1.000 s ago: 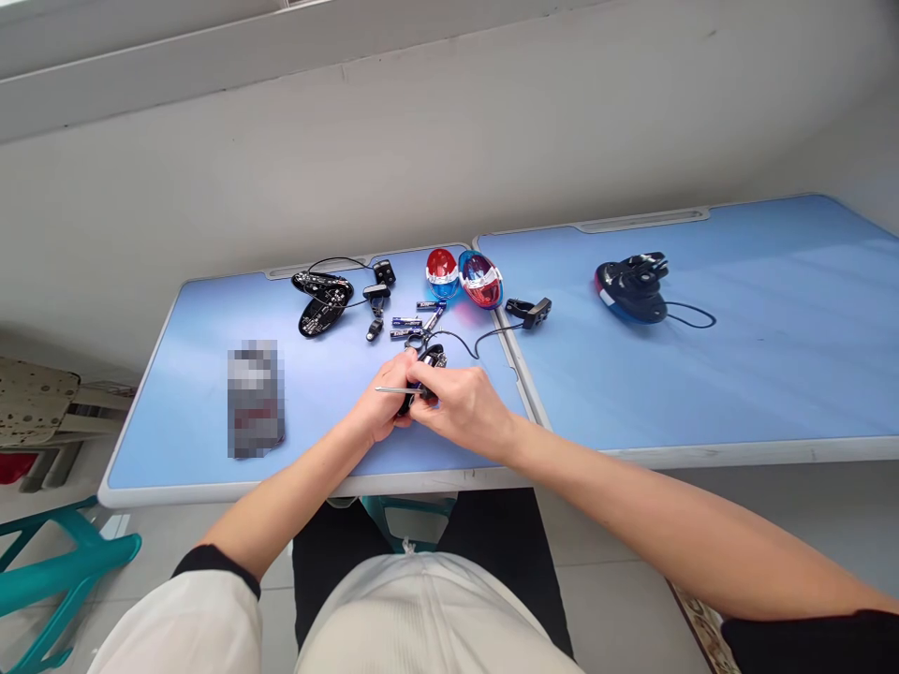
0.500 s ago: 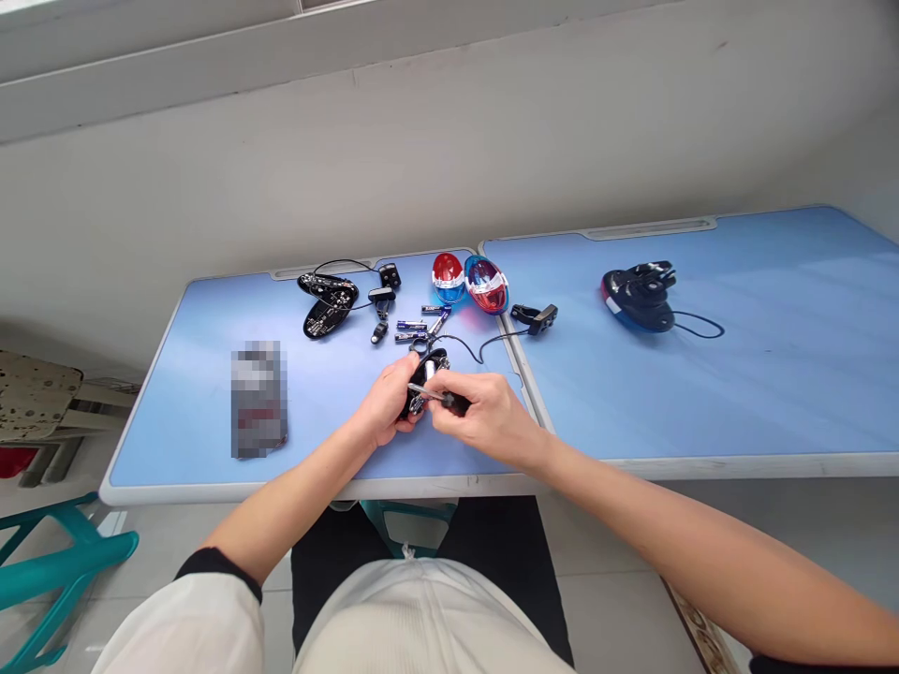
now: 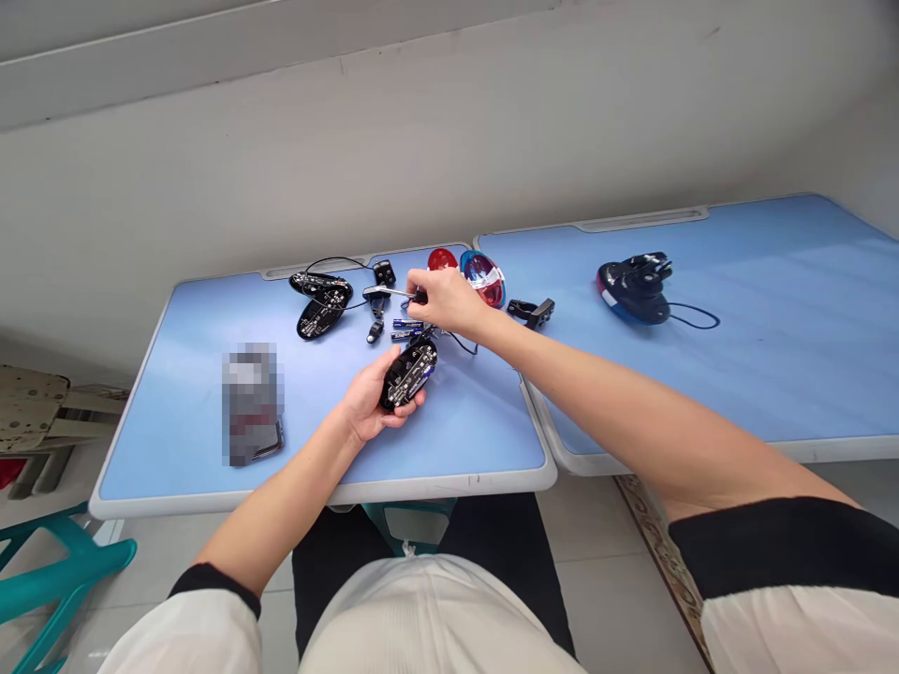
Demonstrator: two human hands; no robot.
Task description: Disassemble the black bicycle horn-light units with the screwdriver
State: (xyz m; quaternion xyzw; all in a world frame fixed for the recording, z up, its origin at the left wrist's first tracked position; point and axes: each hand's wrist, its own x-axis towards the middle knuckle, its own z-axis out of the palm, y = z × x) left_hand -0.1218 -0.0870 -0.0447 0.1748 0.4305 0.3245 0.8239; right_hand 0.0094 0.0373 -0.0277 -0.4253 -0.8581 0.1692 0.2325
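Note:
My left hand (image 3: pixel 375 398) is wrapped round a black oval light housing (image 3: pixel 411 374), whose inner side with a circuit board and white markings faces up. A dark blue battery seems to lie inside it along the lower right. Higher up, over the middle of the table, my right hand (image 3: pixel 449 300) grips a screwdriver (image 3: pixel 386 291); its metal shaft points left and most of the dark handle is hidden in the fingers. Just below this hand, loose batteries (image 3: pixel 405 329) lie on the table. Two red and blue lens covers (image 3: pixel 486 281) are partly behind it.
Another opened black housing (image 3: pixel 324 307) with a cable lies at left, beside a wired button unit (image 3: pixel 384 272). A black clamp with buttons (image 3: pixel 532 313) sits near the table joint. On the right table (image 3: pixel 773 374) rests an assembled light (image 3: pixel 636 288). A blurred package (image 3: pixel 253 402) lies front left.
My right hand has lifted away from the housing and moved up and left with the screwdriver. My left hand still holds the housing, slightly lower and left, its inside now uncovered.

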